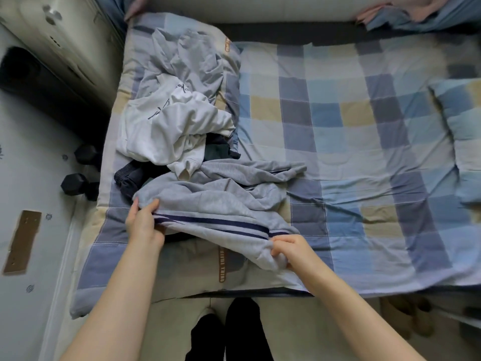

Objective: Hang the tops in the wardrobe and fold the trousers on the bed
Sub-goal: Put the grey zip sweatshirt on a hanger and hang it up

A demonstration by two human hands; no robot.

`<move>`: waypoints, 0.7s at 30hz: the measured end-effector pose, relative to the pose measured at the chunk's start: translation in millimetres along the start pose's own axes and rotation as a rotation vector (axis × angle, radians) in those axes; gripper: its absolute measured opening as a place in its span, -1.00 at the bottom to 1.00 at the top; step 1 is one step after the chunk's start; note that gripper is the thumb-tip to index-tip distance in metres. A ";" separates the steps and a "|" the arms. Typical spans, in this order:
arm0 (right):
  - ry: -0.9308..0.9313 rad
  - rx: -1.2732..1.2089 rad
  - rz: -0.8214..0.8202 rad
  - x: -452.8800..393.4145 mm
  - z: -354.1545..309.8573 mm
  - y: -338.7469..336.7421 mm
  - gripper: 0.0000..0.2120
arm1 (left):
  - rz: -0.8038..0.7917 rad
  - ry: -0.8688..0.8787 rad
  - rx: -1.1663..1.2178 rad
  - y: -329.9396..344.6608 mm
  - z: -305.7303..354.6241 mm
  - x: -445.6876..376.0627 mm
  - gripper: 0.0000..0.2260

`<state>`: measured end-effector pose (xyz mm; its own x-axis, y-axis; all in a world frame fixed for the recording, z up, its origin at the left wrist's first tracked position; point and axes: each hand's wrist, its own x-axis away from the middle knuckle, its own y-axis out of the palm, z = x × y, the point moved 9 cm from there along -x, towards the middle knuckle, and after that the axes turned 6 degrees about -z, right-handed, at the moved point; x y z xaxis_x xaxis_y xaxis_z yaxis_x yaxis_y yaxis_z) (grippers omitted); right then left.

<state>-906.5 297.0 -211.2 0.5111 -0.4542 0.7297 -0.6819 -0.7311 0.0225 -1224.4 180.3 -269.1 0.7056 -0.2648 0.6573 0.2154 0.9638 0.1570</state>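
A pair of grey trousers with navy side stripes (221,201) is spread crumpled across the near left part of the bed, on the checked quilt (364,142), and is gripped at its near edge by both hands. The step in hand is judged to be the folding of the trousers: the garment has been picked out of the heap but not yet laid flat, and nothing folded is to be seen on the bed.

The left hand (143,222) is closed narrowly on the fabric at the left end, thumb on top and fingers tucked under the striped seam. The right hand (289,248) is pinched shut on a bunched fold of the same garment (whether this is the waistband or a leg end cannot be told).

For the next move, the cloth would need to be drawn taut between the two hands and shaken or smoothed out, so that the legs can be laid one on the other.

Just behind the trousers lies a white top with dark lettering (174,126), partly over a dark navy garment (135,175), and beyond it a pale grey garment (182,63) reaches towards the headboard. These remain unsorted. A pillow (460,131) lies at the far right, and dumbbells (78,175) rest on the floor beside the bed. No wardrobe can be made out with certainty.
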 end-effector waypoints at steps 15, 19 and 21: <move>-0.031 0.045 0.339 140.4 40.1 -18.1 -0.73 | -0.958 1.218 -0.887 168.4 142.4 330.1 -0.76; -0.134 -0.405 0.440 170.8 2.2 -14.8 -0.80 | -1.187 1.418 -1.067 162.1 115.9 398.6 -0.72; -0.142 -0.710 0.329 174.9 -18.2 -4.1 -0.54 | -1.283 1.424 -1.142 149.9 97.1 415.8 -0.70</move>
<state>-823.8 229.7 -71.3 0.2549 -0.6857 0.6818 -0.9555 -0.0705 0.2864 -964.2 217.7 99.3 -0.3264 -0.8960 -0.3012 0.6307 0.0309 -0.7754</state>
